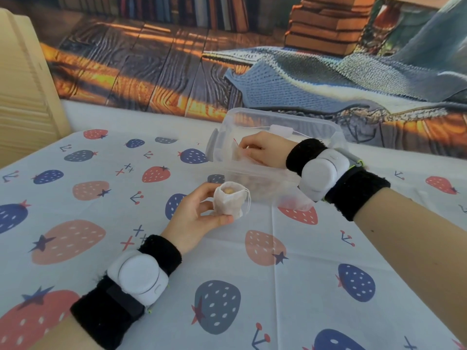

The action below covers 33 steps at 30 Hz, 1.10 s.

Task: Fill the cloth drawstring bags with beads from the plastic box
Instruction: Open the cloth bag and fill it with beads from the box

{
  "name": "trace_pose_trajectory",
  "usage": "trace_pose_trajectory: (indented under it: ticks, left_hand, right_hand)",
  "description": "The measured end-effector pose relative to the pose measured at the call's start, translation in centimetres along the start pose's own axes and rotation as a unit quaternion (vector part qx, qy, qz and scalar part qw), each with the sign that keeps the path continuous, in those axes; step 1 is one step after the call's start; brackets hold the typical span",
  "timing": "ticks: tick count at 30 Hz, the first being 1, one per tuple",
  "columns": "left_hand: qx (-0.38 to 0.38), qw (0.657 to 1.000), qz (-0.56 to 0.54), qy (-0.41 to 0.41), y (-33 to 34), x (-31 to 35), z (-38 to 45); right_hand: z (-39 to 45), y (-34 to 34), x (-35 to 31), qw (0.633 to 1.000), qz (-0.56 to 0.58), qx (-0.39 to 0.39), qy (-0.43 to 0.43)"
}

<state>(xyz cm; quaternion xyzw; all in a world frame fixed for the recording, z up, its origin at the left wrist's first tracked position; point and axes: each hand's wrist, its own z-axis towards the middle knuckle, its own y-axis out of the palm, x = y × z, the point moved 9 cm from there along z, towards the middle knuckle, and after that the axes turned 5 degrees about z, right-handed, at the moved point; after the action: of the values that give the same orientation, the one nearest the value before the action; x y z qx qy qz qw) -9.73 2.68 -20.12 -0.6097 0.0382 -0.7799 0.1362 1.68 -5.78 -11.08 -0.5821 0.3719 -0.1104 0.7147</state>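
My left hand (195,218) holds a small white cloth drawstring bag (229,200) upright just in front of the clear plastic box (252,122). The bag's mouth is open and a tan bead shows inside it. My right hand (261,150) reaches down into the box with its fingers curled and pinched together, apparently round beads, though what they hold is hidden. Tan beads (255,185) lie blurred on the box floor. Another small white bag (280,129) with its string lies at the box's far side.
The box stands on a table under a white cloth (252,274) printed with red and blue strawberries. A printed backdrop of books and a blue knit blanket hangs behind the table. A pale wooden panel (22,84) stands at the far left.
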Motion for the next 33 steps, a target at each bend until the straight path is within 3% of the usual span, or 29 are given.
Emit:
trace_pose_trajectory:
  ticks: [4, 10, 12, 16, 22, 28, 33]
  left_hand:
    - [0.001, 1.0, 0.004, 0.0, -0.1, 0.0, 0.1]
    - [-0.007, 1.0, 0.007, -0.002, 0.0, -0.3, 0.0]
    - [-0.008, 1.0, 0.009, -0.01, 0.1, -0.6, 0.0]
    - [-0.034, 0.999, 0.027, -0.02, 0.8, -0.9, 0.0]
    - [-0.08, 0.996, 0.044, -0.007, 1.9, -0.3, -0.6]
    - [-0.094, 0.991, 0.085, 0.034, 2.6, 0.6, -0.9]
    - [-0.085, 0.991, 0.094, 0.039, 2.5, 0.6, -1.1]
  right_hand:
    - [-0.9, -2.4, 0.9, 0.978, 0.197, 0.065, 0.033]
    - [-4.8, -7.1, 1.7, 0.896, 0.34, 0.286, -0.011]
    - [-6.5, -6.5, 1.6, 0.875, 0.378, 0.301, -0.02]
    - [-10.5, -3.2, 0.7, 0.868, 0.405, 0.283, -0.055]
    - [-13.8, 3.6, 3.0, 0.884, 0.361, 0.298, -0.005]
    - [-15.6, 5.1, 0.3, 0.914, 0.207, 0.343, -0.069]
    - [-15.7, 5.5, -0.2, 0.924, 0.155, 0.341, -0.083]
